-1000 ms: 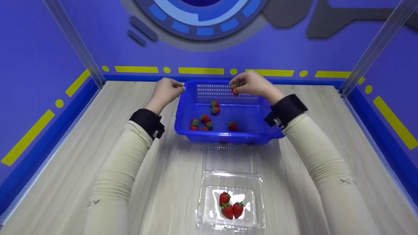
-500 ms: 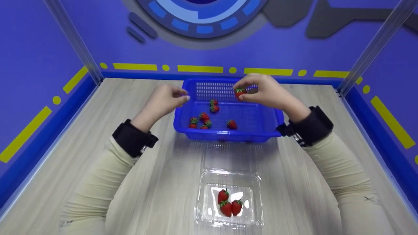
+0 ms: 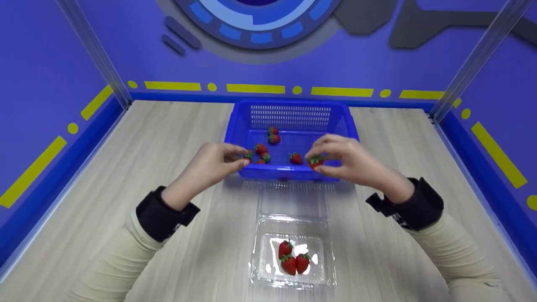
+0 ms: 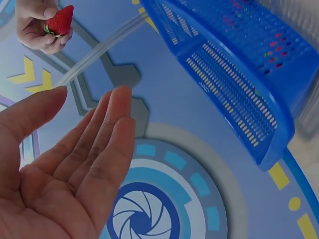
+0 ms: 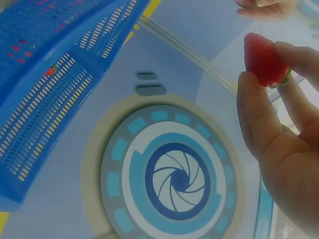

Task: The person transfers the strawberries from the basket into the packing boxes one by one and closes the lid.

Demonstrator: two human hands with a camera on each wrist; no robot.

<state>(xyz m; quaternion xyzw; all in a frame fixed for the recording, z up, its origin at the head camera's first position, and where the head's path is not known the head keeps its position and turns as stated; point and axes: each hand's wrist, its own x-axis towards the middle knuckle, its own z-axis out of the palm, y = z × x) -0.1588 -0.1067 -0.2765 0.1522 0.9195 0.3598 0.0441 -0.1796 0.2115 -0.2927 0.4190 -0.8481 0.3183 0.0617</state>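
Observation:
My right hand pinches a strawberry between thumb and fingers, over the front right rim of the blue basket in the head view. My left hand holds nothing; its fingers are nearly straight, with the thumb apart from them. In the head view it hovers by the basket's front left corner, partly covering a strawberry. Several strawberries lie in the blue basket, mostly on its left side. Nearer me, a clear plastic box holds 3 strawberries, its lid folded back toward the basket.
The wooden tabletop runs out to both sides of the basket. Behind it stands a blue printed wall with yellow marks, and side panels close off left and right.
The right hand has carried its strawberry from the basket's back down to the front rim. My left hand has also come nearer, from the back left corner toward the front left.

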